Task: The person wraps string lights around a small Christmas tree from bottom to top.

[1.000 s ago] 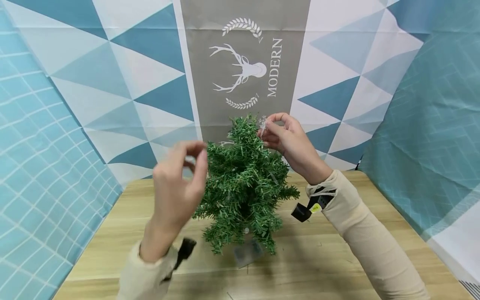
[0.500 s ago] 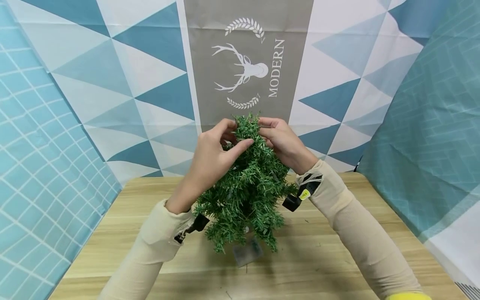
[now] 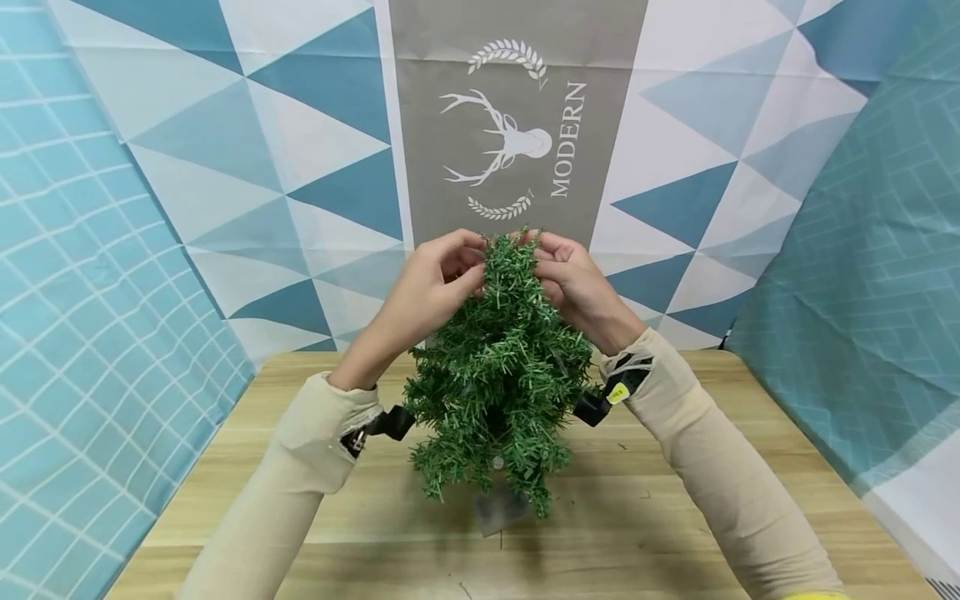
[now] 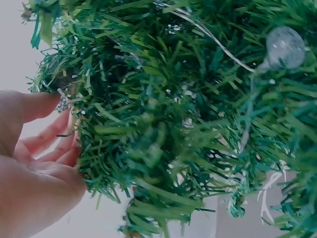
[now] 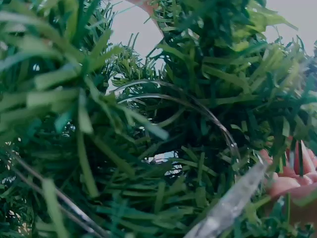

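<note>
A small green artificial Christmas tree [image 3: 510,358] stands upright before me. My left hand [image 3: 442,271] reaches to its top from the left, thumb and fingers bent toward the tip. In the left wrist view, a digit of that hand touches a small silvery piece [image 4: 63,101] at the foliage edge. My right hand [image 3: 573,279] is at the top's right side, fingers bent; its fingertips are partly hidden by branches. A clear bulb [image 4: 286,48] on thin string-light wire [image 4: 218,42] hangs among the needles. A pointed clear piece [image 5: 228,203] shows in the right wrist view.
The tree stands on a wooden table [image 3: 360,517]. A greyish translucent flat piece [image 3: 501,514] lies at its front, and a few dark bits lie about. Behind hangs a patterned cloth [image 3: 517,142]; tiled-print cloth [image 3: 90,292] lines the left side.
My left hand has come in from the left to the treetop. My right hand, which pinched a clear snowflake-like piece beside the top, now has its fingertips partly among the branches there.
</note>
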Tool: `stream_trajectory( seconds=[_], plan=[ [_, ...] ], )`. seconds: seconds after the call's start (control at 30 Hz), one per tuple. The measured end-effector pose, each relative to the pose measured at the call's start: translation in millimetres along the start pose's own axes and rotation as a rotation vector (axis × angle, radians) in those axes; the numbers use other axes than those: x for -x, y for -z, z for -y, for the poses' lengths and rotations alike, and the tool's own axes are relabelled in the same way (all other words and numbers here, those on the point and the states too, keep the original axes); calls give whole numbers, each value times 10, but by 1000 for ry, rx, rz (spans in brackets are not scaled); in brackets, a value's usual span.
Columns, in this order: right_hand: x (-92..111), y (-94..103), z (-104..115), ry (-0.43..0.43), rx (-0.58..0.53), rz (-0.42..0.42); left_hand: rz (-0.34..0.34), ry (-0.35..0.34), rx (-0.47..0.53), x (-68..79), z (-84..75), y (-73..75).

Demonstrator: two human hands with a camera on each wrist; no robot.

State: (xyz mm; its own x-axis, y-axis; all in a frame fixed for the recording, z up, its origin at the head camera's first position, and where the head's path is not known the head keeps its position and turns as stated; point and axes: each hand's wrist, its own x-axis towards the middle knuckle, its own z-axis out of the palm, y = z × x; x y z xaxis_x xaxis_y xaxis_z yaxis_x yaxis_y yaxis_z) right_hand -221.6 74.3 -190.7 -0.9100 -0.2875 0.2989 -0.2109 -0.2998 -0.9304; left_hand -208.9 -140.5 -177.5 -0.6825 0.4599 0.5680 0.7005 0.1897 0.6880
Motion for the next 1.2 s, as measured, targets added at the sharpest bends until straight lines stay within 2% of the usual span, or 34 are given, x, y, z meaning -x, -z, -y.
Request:
stream_trajectory(
  seconds=[0.1,0.17,0.37,0.53,0.6,0.67,0.77,0.83,0.93,1.07,1.13,1.2],
  plan=[
    [17,8,12,-4,-64,9,14,1,23,-22,16,-8],
    [32,-6,27,-9,-65,18,9,3,46,-15,37,-16],
    [111,2,151,-34,26,38,-14,60,129,-25,0,-94],
    [242,56,287,-20,144,50,-23,144,118,-74,-93,-135],
    [315,38,319,-7,174,43,16,171,99,-75,-101,-131],
    [382,2,334,-10,182,40,82,187,77,-64,-107,-111],
    [460,-50,337,-19,208,43,196,177,61,-56,-144,-70],
    [488,-92,336,7,271,19,218,158,47,-70,-173,-54],
    [517,-161,328,89,440,-54,157,128,27,-99,-194,-49],
    [539,-218,286,193,719,-144,4,124,-2,-113,-169,-28],
    [538,-224,248,213,799,-150,-58,139,-3,-115,-149,-10],
    [534,-222,209,232,831,-168,-94,158,9,-114,-127,8]
  ],
)
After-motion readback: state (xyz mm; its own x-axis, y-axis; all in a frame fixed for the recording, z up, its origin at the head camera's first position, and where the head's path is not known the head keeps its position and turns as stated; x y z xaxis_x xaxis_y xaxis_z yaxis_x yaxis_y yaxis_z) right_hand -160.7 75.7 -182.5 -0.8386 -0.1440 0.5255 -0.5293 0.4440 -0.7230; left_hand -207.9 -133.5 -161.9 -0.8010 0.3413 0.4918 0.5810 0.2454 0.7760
